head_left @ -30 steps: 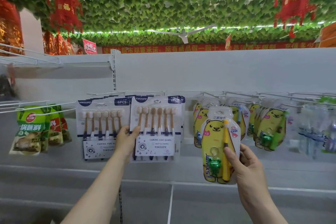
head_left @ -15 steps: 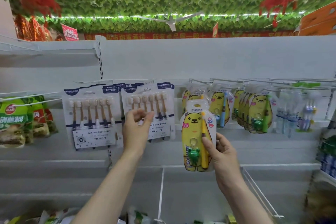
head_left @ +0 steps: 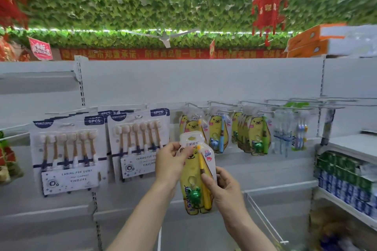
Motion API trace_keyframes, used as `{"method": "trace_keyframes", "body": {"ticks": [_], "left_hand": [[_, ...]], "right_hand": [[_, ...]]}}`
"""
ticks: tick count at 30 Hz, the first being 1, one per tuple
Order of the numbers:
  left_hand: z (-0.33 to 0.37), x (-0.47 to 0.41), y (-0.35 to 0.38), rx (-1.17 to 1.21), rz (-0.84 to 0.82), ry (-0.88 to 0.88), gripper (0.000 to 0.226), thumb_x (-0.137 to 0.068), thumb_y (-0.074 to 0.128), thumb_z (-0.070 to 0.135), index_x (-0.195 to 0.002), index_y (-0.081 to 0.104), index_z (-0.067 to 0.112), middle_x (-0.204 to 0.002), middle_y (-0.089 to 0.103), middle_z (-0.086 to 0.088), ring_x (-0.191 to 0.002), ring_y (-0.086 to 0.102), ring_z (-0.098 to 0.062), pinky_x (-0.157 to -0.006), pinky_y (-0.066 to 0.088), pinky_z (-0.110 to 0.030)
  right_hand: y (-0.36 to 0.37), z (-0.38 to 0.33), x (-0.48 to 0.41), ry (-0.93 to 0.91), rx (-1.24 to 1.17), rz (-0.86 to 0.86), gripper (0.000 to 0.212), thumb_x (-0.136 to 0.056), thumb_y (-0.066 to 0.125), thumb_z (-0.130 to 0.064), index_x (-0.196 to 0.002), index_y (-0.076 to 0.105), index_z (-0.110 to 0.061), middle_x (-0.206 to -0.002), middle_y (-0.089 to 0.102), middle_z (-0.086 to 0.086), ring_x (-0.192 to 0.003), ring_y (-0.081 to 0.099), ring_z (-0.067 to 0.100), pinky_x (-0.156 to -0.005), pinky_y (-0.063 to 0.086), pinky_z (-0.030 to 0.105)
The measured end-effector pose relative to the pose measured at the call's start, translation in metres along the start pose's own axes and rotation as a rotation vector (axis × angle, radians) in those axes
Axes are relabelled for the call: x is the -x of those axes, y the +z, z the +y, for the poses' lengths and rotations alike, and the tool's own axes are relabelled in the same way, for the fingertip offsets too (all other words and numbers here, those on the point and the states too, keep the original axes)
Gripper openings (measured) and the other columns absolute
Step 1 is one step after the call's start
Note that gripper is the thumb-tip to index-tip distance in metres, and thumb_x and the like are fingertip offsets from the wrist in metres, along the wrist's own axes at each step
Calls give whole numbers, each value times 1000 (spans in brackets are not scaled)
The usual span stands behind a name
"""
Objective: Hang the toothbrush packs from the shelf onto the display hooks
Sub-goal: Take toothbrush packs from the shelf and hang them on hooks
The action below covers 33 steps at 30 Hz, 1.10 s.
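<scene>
The right hand pinches the lower edge of the yellow toothbrush pack. The left hand pinches it near the top tab. The pack is held off the shelf, just below the hook and not yet hung. A tilted tab could miss the hook's tip — or nudge the hung packs loose.

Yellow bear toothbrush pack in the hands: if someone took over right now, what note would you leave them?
Left hand: pinches the top of the yellow bear-shaped toothbrush pack.
Right hand: grips its lower right edge.
Pack: held upright below the wire display hooks, not yet hung.
Done: matching yellow bear packs and white six-brush cards hang on hooks.
Left: hang this pack, probably with the yellow-brush bears just behind it.
</scene>
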<state>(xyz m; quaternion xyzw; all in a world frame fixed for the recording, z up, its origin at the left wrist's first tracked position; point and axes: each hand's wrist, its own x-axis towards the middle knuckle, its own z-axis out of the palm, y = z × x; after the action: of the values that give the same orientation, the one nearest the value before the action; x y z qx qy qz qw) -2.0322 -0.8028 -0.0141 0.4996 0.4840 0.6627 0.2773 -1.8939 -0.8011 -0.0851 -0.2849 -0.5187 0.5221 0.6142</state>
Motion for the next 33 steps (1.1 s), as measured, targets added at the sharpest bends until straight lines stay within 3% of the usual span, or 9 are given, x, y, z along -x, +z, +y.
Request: {"method": "trace_keyframes", "body": {"ticks": [7, 13, 18, 25, 30, 33], "left_hand": [[9, -5, 19, 10, -18, 20, 20, -84, 77, 18, -100, 67, 12, -92, 74, 0, -69, 70, 1, -56, 51, -13], [13, -29, 39, 20, -9, 5, 44, -81, 80, 33, -116, 66, 9, -109, 73, -7, -94, 72, -19, -84, 60, -37], [13, -39, 51, 45, 25, 29, 14, -91, 70, 23, -100, 70, 13, -93, 76, -5, -78, 73, -13, -61, 55, -20], [9, -60, 55, 38, 93, 35, 8, -93, 67, 25, -95, 68, 17, -89, 75, -2, -75, 72, -14, -56, 53, -22], [-2, -81, 55, -7, 110, 17, 19, -90, 70, 33, -101, 68, 18, -99, 74, -5, -88, 72, -22, -81, 60, -43], [-7, -96, 58, -44, 90, 17, 14, -91, 70, 31, -94, 67, 18, -96, 74, -7, -87, 72, -25, -82, 59, -47]], "right_hand": [[-21, -8, -10, -11, 33, -21, 17, -89, 72, -9, -106, 71, -9, -90, 77, 12, -86, 74, 22, -66, 58, 26], [-33, -19, -38, -52, 28, -20, 16, -88, 72, -9, -104, 70, -10, -90, 77, 10, -83, 74, 18, -66, 58, 27], [-38, -19, -60, -67, 24, -37, 16, -87, 74, -11, -103, 70, -10, -92, 76, 12, -85, 73, 20, -70, 60, 29], [-31, -11, -82, -74, -1, -58, 15, -88, 72, -6, -103, 70, -8, -92, 78, 7, -87, 73, 19, -70, 58, 25], [-30, -3, -97, -70, -2, -60, 16, -88, 73, -8, -104, 70, -8, -94, 78, 6, -91, 74, 20, -74, 60, 28], [-29, 4, -110, -44, 10, -59, 17, -89, 73, -10, -105, 70, -8, -95, 78, 6, -93, 73, 21, -76, 60, 29]]}}
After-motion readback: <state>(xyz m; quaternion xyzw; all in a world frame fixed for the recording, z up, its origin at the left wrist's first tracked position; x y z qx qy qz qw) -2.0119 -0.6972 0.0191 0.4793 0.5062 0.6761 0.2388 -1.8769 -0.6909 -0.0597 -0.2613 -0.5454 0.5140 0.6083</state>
